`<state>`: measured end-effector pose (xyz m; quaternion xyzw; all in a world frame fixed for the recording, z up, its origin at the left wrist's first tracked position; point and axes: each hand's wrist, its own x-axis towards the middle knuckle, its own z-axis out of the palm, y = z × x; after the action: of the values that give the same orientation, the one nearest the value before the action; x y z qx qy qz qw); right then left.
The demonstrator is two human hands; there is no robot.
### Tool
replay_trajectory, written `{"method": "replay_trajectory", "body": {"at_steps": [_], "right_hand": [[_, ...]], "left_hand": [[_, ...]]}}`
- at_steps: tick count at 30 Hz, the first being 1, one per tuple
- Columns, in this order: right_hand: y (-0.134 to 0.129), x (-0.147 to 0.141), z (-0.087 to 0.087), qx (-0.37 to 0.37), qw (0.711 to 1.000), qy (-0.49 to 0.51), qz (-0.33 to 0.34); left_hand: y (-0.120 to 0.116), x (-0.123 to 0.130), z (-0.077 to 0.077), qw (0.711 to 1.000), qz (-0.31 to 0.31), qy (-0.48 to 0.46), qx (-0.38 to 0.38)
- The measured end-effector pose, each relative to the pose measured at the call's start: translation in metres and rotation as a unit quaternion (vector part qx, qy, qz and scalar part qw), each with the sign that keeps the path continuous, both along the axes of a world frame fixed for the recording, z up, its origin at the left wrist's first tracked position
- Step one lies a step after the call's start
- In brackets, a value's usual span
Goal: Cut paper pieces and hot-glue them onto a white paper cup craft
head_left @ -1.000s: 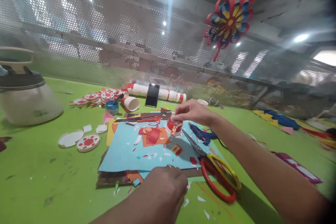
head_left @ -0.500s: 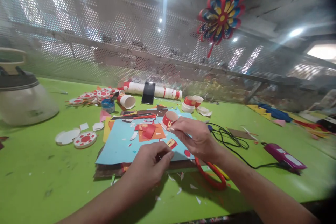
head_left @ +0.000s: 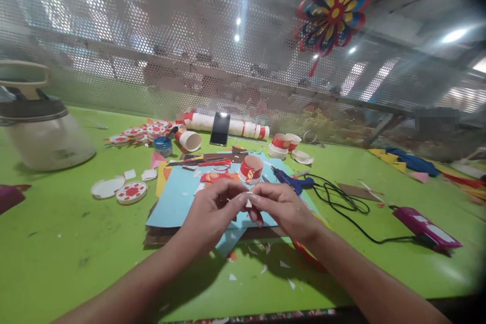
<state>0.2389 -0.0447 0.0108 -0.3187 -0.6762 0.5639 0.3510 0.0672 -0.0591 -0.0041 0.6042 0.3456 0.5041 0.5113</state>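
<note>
My left hand [head_left: 212,210] and my right hand [head_left: 284,210] meet fingertip to fingertip over a light-blue paper sheet [head_left: 172,207]. Both pinch a small white paper piece [head_left: 249,202], mostly covered by the fingers. Just beyond them a short red-and-white paper cup ring [head_left: 251,168] stands upright on the sheet, with a small yellow patterned piece on its front. A blue glue gun [head_left: 291,180] lies to the right of the ring. Red cup cuttings [head_left: 216,177] lie behind my left hand. Red-handled scissors [head_left: 304,252] are partly hidden under my right forearm.
At left are white discs [head_left: 108,187], a red-patterned disc [head_left: 131,193] and a large jug [head_left: 49,136]. Farther back stand a blue jar [head_left: 163,146], a phone [head_left: 220,129] and cups [head_left: 280,143]. A black cord runs to a purple device [head_left: 425,225]. Paper scraps litter the front.
My right hand has left the cup ring and come down to my left hand, and both now pinch the small white piece. The view has shifted slightly, and the glue gun is now visible.
</note>
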Motion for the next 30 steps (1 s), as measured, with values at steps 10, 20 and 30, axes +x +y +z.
{"method": "replay_trajectory", "body": {"at_steps": [10,20,30], "right_hand": [[-0.003,-0.003,-0.004,0.003,0.997,-0.072,-0.038],[-0.005,-0.004,-0.008,-0.012,0.997,-0.049,-0.05],[-0.004,-0.003,-0.008,-0.033,0.995,-0.08,-0.056]], "left_hand": [[0.005,-0.008,0.005,0.998,-0.033,0.028,-0.04],[0.004,-0.003,0.002,0.994,-0.03,0.037,-0.096],[0.005,-0.002,-0.005,0.997,-0.004,0.056,-0.049]]}}
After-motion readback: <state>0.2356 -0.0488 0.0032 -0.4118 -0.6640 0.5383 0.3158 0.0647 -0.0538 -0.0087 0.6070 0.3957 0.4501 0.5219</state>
